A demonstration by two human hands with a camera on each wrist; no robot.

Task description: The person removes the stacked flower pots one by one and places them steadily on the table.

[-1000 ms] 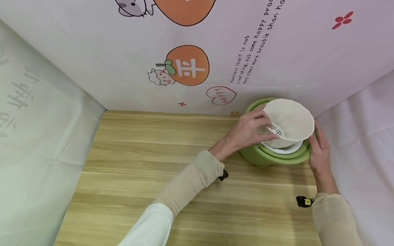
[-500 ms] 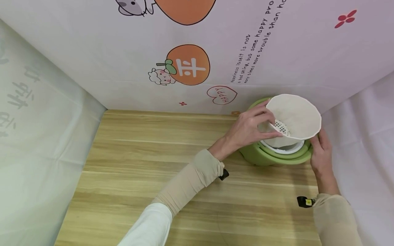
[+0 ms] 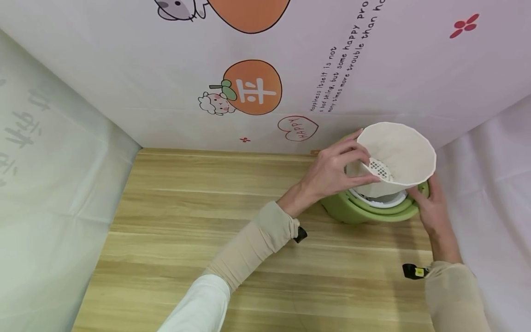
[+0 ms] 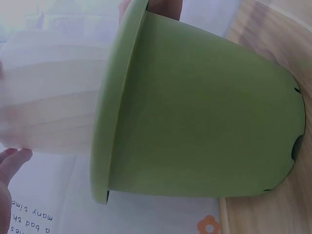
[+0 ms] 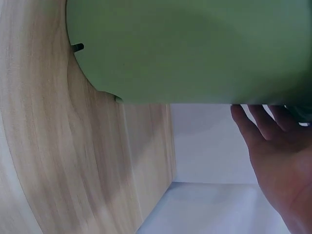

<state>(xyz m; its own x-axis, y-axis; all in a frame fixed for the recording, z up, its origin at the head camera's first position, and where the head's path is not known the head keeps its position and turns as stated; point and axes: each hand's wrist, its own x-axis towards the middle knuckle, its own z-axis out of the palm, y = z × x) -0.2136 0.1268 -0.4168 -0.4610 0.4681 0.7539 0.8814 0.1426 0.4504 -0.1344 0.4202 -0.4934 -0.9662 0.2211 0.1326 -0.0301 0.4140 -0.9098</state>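
Observation:
My left hand [image 3: 333, 168] pinches the near-left rim of a cream plastic flowerpot [image 3: 404, 152], thumb outside and fingers over the edge. Drainage holes show in its bottom. It is tilted and partly raised above a green flowerpot [image 3: 352, 210], inside which a white pot rim [image 3: 396, 201] and another green rim are nested. With my right hand [image 3: 433, 212] I grip the green pot's rim at the right, its fingers [image 5: 243, 124] lying along the outer wall in the right wrist view. From the left wrist, the cream pot [image 4: 53, 97] sticks out of the green one; its lower end is hidden.
The green pot stands on a wood-grain tabletop [image 3: 207, 207], close to the printed back wall cloth [image 3: 166, 83]. A white cloth wall [image 3: 493, 184] borders the right side, near my right forearm. Another cloth [image 3: 62, 175] hangs at the left.
The cream pot has risen and shifted slightly up and right in the head view, held by my left hand. My right hand stays on the green rim, its fingers slightly shifted.

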